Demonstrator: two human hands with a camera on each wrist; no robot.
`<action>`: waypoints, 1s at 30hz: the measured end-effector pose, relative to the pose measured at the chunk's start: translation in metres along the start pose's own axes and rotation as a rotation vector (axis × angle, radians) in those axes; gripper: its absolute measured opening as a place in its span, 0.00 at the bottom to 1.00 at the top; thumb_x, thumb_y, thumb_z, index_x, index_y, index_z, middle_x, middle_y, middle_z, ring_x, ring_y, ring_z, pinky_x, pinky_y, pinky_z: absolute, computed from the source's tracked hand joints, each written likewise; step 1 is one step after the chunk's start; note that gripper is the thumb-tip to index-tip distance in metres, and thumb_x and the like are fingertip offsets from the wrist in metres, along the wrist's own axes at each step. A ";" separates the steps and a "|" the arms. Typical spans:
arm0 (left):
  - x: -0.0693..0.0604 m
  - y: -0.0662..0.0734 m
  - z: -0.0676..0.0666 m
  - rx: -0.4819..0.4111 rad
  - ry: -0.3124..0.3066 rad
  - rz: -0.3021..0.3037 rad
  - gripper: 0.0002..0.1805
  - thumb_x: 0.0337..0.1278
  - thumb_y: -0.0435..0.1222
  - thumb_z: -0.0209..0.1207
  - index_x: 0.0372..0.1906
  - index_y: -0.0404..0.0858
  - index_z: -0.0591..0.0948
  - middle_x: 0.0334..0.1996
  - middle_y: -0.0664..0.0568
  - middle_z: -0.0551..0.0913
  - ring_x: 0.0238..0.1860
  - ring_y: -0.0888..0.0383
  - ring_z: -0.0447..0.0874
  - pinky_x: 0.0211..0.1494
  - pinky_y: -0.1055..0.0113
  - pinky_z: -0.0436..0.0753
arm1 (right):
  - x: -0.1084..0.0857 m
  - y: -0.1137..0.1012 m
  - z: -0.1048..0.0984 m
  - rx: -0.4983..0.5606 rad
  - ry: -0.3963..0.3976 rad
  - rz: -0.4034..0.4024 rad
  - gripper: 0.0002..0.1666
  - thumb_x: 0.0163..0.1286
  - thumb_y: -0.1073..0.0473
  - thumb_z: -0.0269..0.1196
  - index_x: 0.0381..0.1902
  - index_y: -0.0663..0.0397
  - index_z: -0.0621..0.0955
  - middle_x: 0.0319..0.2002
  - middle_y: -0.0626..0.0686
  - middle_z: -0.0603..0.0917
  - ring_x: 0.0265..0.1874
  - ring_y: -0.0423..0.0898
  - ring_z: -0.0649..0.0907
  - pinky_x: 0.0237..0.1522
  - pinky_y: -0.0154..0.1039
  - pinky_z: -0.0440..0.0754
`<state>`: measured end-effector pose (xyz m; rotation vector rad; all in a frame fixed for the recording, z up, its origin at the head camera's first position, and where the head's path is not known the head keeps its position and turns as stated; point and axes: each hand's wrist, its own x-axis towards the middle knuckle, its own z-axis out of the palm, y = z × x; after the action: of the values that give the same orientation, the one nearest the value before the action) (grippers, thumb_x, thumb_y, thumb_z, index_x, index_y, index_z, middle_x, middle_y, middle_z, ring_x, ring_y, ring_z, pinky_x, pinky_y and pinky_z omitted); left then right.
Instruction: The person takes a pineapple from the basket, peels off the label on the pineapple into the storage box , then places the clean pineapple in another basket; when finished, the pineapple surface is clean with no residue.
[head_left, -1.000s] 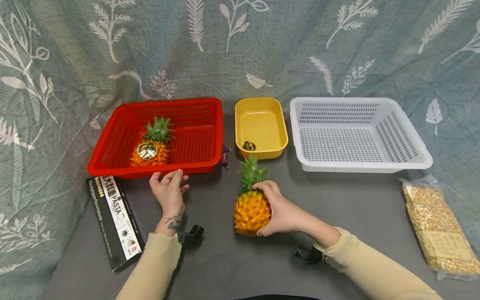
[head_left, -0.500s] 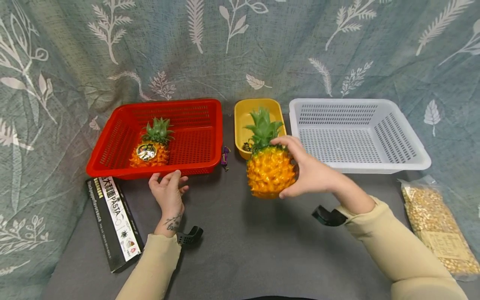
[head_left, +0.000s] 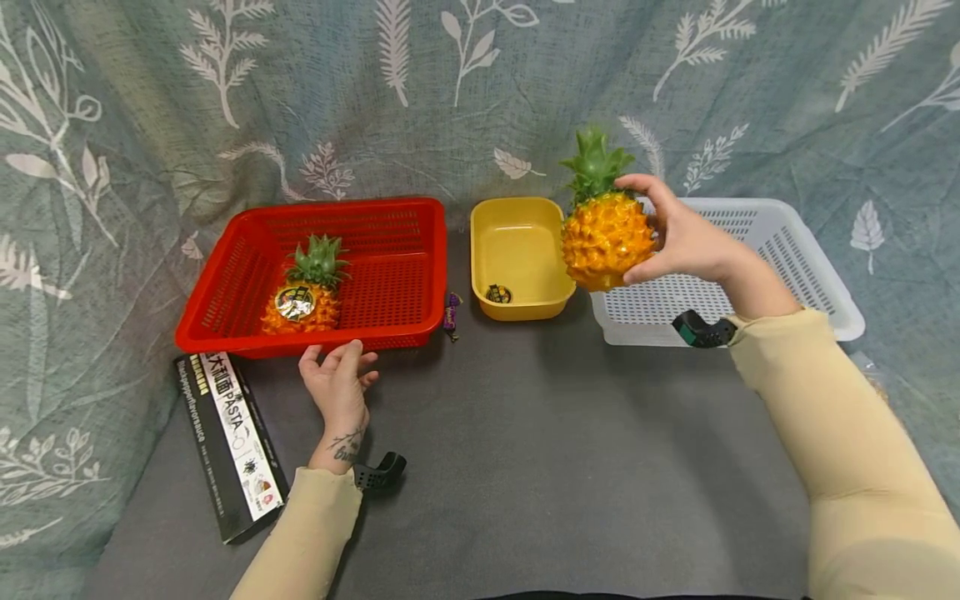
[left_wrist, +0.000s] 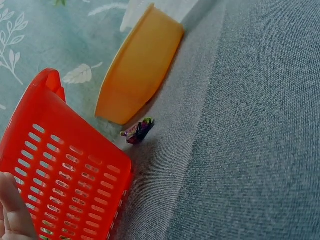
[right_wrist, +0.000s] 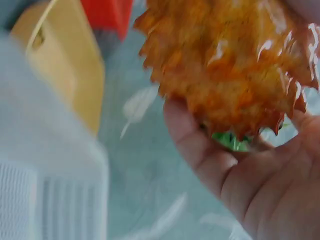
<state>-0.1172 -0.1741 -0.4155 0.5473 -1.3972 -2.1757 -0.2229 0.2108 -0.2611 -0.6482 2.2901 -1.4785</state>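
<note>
Your right hand [head_left: 690, 237] has its fingers clamped round the pineapple [head_left: 606, 242], which is held off the surface [head_left: 525, 458]. The fruit sits immediately left of those fingers; the thumb presses low on its side, and the upper fingers curl just under the leaves. The crown points up and slightly left, the base points down, so the long axis is close to upright with a small lean.

You look to be mid-transfer, with the fruit in hand and not yet set down. From your right fingers, the white basket [head_left: 795, 250] spreads below and to the right, while the yellow tray [head_left: 521, 312] is to the left; in the head view the pineapple overlaps the boundary between them. The next move probably calls for a firm hold and a controlled lowering, base first, with the fruit kept clear of both rims.

Your left hand [head_left: 339, 387] rests with its fingers loosely curled, seemingly holding nothing. The red basket [head_left: 375, 340] is directly ahead of these fingers, though you cannot be sure of contact. A second pineapple [head_left: 318, 308] lies inside it, beyond them, crown pointing away from you.
</note>
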 end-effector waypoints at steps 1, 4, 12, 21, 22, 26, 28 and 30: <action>0.000 0.000 0.000 0.001 0.000 0.000 0.25 0.56 0.29 0.57 0.49 0.43 0.55 0.26 0.55 0.77 0.19 0.63 0.80 0.17 0.75 0.76 | 0.001 0.005 -0.006 0.006 0.005 0.014 0.59 0.46 0.79 0.66 0.68 0.42 0.50 0.62 0.57 0.57 0.49 0.48 0.75 0.41 0.35 0.80; 0.000 -0.001 0.001 0.004 -0.002 0.003 0.25 0.55 0.29 0.57 0.48 0.43 0.55 0.25 0.55 0.78 0.19 0.63 0.80 0.17 0.75 0.76 | 0.004 0.021 -0.021 -0.029 0.026 0.072 0.58 0.47 0.78 0.65 0.68 0.43 0.49 0.64 0.55 0.54 0.50 0.49 0.73 0.41 0.34 0.79; 0.001 -0.001 0.001 -0.001 0.003 0.002 0.24 0.55 0.27 0.57 0.47 0.44 0.55 0.24 0.55 0.78 0.18 0.63 0.80 0.16 0.75 0.75 | 0.008 0.056 -0.043 -0.217 -0.014 0.275 0.60 0.46 0.72 0.68 0.70 0.50 0.46 0.62 0.64 0.58 0.51 0.57 0.73 0.45 0.39 0.76; 0.000 -0.002 0.001 0.013 0.003 0.008 0.24 0.55 0.28 0.57 0.47 0.44 0.55 0.24 0.56 0.78 0.19 0.63 0.80 0.17 0.75 0.76 | 0.009 0.075 -0.045 -0.335 -0.100 0.348 0.57 0.46 0.71 0.66 0.70 0.55 0.49 0.68 0.66 0.51 0.55 0.61 0.68 0.52 0.53 0.72; 0.000 -0.002 0.001 0.011 0.005 0.008 0.24 0.55 0.28 0.57 0.47 0.44 0.55 0.24 0.56 0.78 0.19 0.63 0.80 0.17 0.75 0.76 | 0.010 0.075 -0.045 -0.354 -0.111 0.361 0.56 0.47 0.71 0.65 0.70 0.54 0.50 0.69 0.65 0.50 0.53 0.63 0.69 0.49 0.52 0.74; 0.000 0.000 0.001 0.012 0.014 0.002 0.24 0.56 0.29 0.57 0.47 0.44 0.55 0.24 0.56 0.78 0.19 0.63 0.80 0.17 0.75 0.76 | 0.014 0.076 -0.042 -0.395 -0.172 0.441 0.47 0.54 0.68 0.60 0.71 0.54 0.54 0.71 0.65 0.46 0.54 0.63 0.70 0.46 0.51 0.77; 0.000 0.000 0.001 0.015 0.015 -0.001 0.24 0.56 0.29 0.57 0.47 0.44 0.55 0.25 0.56 0.78 0.19 0.63 0.80 0.17 0.75 0.76 | 0.016 0.077 -0.040 -0.389 -0.196 0.473 0.43 0.57 0.67 0.57 0.70 0.56 0.55 0.71 0.66 0.47 0.57 0.64 0.67 0.48 0.53 0.77; 0.000 0.001 0.001 0.017 0.013 -0.004 0.24 0.56 0.29 0.57 0.47 0.44 0.55 0.25 0.56 0.78 0.19 0.63 0.80 0.17 0.75 0.76 | 0.017 0.077 -0.040 -0.385 -0.202 0.489 0.41 0.60 0.66 0.56 0.70 0.58 0.55 0.70 0.67 0.46 0.63 0.64 0.62 0.52 0.55 0.74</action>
<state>-0.1174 -0.1733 -0.4144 0.5693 -1.4101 -2.1613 -0.2723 0.2594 -0.3164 -0.2783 2.3615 -0.7277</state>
